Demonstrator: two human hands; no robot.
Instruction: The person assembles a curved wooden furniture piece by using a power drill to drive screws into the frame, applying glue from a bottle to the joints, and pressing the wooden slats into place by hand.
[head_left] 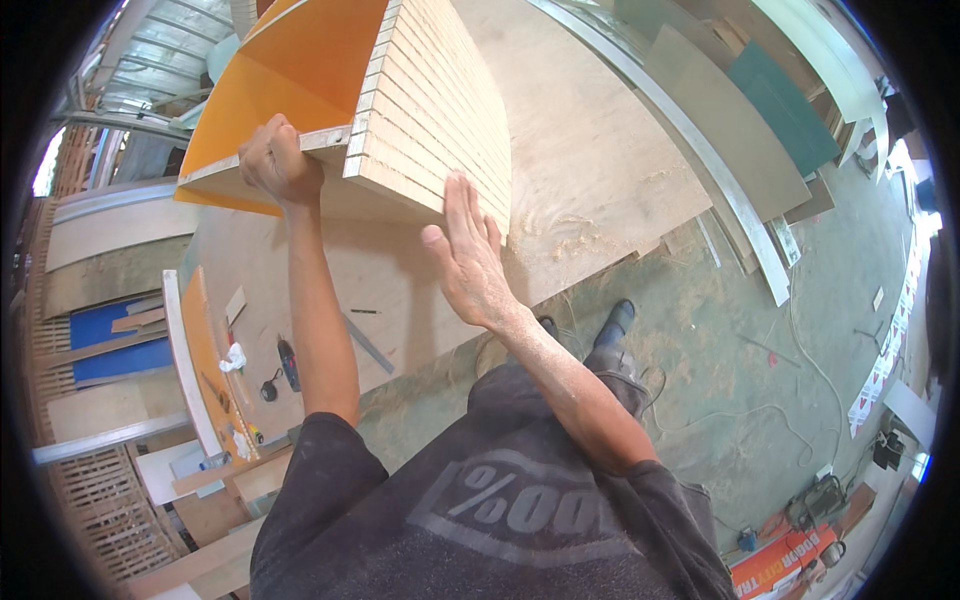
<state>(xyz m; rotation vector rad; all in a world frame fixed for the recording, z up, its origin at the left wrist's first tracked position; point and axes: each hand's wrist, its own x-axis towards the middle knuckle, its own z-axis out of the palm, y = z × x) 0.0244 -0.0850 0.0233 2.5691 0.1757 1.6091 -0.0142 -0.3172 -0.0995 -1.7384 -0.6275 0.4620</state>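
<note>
A wooden box-like piece stands tilted on the plywood worktop (600,130), with bright orange inner faces (300,75) and a pale outer panel (435,100) cut with several parallel grooves. My left hand (282,165) is closed round the piece's near board edge, left of the grooved panel. Flat against the lower part of that panel lies my right hand (472,262), fingers stretched out and thumb apart, holding nothing. Fine sawdust coats my right forearm. Loose sawdust (575,235) is scattered on the worktop right of the piece.
Left on the worktop lie a tape measure (269,388), a dark hand tool (288,362), a metal ruler (369,345) and a pencil (365,311). Long strips and boards (695,125) lean at the right. A cable (745,410) crosses the floor. More panels (115,270) stand at the left.
</note>
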